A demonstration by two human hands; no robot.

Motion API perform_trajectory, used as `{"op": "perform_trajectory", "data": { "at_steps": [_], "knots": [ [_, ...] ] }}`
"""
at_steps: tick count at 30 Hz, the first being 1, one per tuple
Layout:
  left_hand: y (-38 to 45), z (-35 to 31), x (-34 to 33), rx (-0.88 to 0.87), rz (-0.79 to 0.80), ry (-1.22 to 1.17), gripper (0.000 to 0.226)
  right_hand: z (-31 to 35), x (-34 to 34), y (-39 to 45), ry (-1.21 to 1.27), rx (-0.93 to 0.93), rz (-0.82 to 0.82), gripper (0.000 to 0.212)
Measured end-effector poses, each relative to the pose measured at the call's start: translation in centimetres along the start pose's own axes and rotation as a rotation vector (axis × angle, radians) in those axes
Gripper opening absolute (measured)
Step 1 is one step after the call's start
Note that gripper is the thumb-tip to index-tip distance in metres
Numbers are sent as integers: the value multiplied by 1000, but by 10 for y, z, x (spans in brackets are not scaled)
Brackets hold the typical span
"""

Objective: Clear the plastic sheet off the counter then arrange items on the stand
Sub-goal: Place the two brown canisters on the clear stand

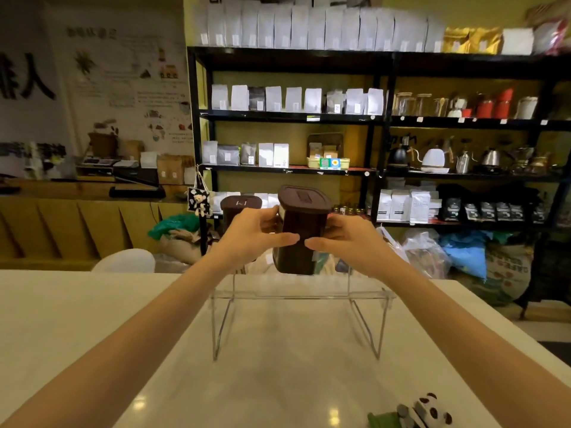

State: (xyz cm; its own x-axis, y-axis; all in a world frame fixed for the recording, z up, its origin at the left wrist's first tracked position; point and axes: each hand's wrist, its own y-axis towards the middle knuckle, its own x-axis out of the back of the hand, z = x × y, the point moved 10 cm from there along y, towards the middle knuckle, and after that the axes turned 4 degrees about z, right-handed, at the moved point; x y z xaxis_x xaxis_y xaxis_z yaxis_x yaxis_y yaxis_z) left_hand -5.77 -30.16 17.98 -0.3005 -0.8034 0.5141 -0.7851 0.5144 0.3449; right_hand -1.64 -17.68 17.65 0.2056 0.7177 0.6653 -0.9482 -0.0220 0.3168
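Observation:
A clear plastic stand with thin wire legs sits on the white counter. Both hands hold a dark brown lidded canister in the air just above the stand's top, slightly tilted. My left hand grips its left side and my right hand grips its right side, with the thumbs nearly meeting in front. A second dark brown canister stands behind my left hand, partly hidden, at the stand's left end. No plastic sheet is in view.
A small panda figure and a green object lie at the counter's near right edge. Black shelving with white bags and kettles fills the back wall. Sacks and bags lie on the floor beyond the counter.

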Motion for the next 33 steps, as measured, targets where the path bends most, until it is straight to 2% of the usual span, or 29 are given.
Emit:
{"op": "perform_trajectory", "data": {
  "at_steps": [5,16,24,33],
  "knots": [
    [22,30,-6,10,-20,-27,46,-22,-11,25,-5,-29,-7,39],
    [47,60,-3,63,-87,81,44,-42,-30,63,-21,-85,1,39],
    [50,59,6,61,-266,272,34,-48,-34,76,-49,-86,-48,41],
    [48,58,19,98,-362,479,27,-55,-42,79,30,-96,-116,47]
  ]
}}
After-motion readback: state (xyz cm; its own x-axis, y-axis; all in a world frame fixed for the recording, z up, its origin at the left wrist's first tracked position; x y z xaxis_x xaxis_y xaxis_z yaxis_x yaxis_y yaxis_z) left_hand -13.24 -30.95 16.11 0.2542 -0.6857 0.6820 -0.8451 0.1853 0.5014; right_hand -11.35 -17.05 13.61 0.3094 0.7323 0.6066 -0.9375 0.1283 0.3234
